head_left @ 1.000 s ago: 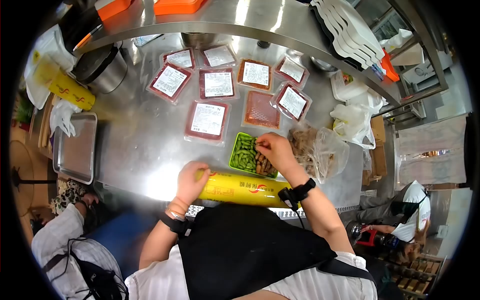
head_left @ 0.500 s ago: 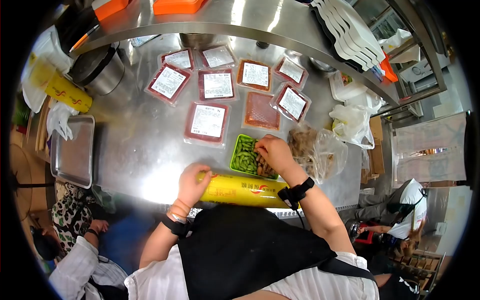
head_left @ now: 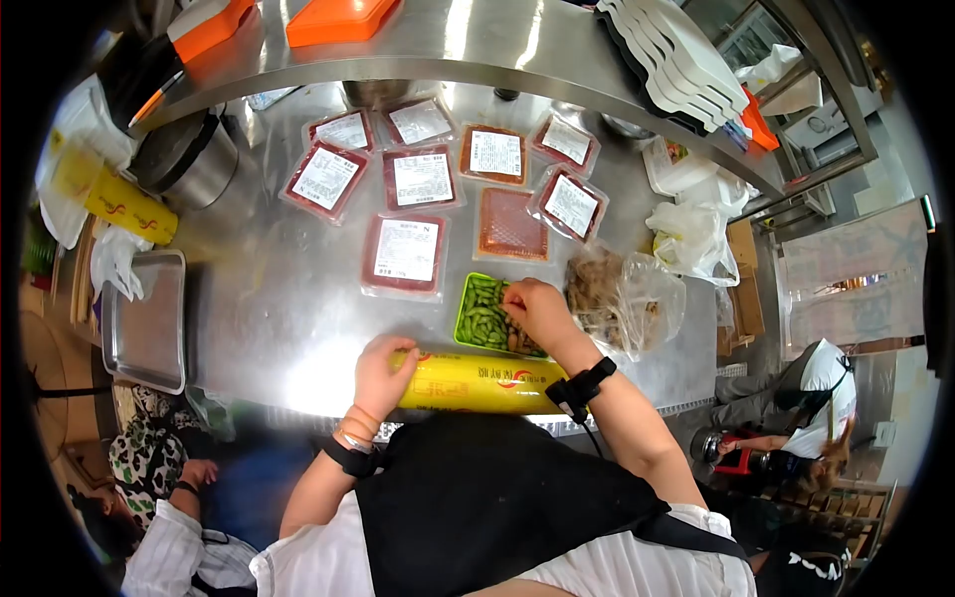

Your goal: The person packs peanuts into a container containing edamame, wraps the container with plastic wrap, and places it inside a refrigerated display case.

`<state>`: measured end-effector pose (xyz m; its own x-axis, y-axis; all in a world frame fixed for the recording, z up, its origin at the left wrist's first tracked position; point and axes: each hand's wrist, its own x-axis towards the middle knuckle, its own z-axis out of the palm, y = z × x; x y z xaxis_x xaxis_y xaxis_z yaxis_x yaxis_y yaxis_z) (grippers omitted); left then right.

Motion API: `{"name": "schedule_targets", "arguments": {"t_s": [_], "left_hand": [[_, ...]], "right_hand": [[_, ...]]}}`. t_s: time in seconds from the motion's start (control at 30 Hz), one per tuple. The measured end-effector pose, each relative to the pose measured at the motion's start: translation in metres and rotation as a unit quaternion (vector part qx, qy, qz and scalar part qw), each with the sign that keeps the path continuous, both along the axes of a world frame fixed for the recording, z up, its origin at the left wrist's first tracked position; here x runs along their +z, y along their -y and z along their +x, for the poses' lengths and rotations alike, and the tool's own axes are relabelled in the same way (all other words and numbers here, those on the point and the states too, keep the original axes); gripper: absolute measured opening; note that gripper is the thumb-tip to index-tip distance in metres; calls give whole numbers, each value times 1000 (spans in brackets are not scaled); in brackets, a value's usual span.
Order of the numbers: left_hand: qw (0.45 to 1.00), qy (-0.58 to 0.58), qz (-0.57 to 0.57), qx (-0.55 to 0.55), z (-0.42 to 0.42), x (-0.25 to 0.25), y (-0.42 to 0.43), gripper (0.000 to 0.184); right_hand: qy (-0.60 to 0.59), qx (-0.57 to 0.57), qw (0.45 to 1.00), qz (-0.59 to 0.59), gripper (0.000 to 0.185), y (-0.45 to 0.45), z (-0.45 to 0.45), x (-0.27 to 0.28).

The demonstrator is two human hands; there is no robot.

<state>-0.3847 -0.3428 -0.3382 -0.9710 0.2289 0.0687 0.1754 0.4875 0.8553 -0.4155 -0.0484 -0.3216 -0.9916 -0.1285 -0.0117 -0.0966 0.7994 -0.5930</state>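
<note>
Head view: the left hand (head_left: 384, 372) clasps one end of a yellow roll (head_left: 482, 383), probably to stop it rolling; the right hand (head_left: 537, 310) dips its fingers into the green tray (head_left: 461, 310) of bean pods (head_left: 484, 318), its pinch hidden. "保鲜膜" seems printed on the roll; beyond the hands, labels (head_left: 422, 180) on packs (head_left: 404, 257) are too small to read.

The right hand (head_left: 537, 310) hides part of the green tray (head_left: 461, 310) and some brown pieces (head_left: 522, 340) inside. Fine print on the package labels (head_left: 406, 251) is too small to read; the view's top edge crops an orange container (head_left: 341, 22).
</note>
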Motion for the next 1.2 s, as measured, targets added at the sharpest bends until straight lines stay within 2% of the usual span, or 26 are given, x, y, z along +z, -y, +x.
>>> {"name": "schedule_targets", "arguments": {"t_s": [0.13,0.23,0.33,0.43,0.47,0.57,0.6,0.7,0.8,0.9,0.93,1.03,1.2], "left_hand": [[1000,15,-2,2,1,3,-1,12],[996,1,-60,-65,-5,12,1,15],[966,-94,-161,-178,-29,38,-5,31],[962,-126,-95,-222,-42,14,-36,54],[971,27,-42,-235,-41,8,-47,68],[965,117,-123,-200,-37,7,-72,71],[970,124,-107,-179,-33,8,-74,71],[967,146,-149,-149,-18,15,-77,69],[964,-12,-242,-107,-11,23,-84,62],[956,-159,-217,-116,-23,24,-99,53],[962,-133,-206,-118,-26,26,-109,47],[954,-146,-220,-144,-40,5,-128,50],[951,-131,-230,-161,-48,-8,-142,43]], "right_hand": [[-56,-70,994,-55,11,-2,9,18],[-60,-183,980,-55,16,-24,30,27],[16,-222,974,41,24,-51,66,19],[93,-231,968,-39,33,-61,88,-12],[127,-237,960,-82,37,-56,89,-10],[92,-215,953,-192,40,-44,89,-18],[108,-207,961,-147,42,-44,87,-18],[138,-168,968,-128,42,-52,87,-13],[67,-182,978,-73,41,-50,89,-10],[-99,-122,986,-48,42,-47,88,-5],[-107,-102,988,-52,43,-47,85,-2],[-127,-60,989,-46,47,-46,68,0],[-103,-37,994,-29,46,-37,50,-14]]}}
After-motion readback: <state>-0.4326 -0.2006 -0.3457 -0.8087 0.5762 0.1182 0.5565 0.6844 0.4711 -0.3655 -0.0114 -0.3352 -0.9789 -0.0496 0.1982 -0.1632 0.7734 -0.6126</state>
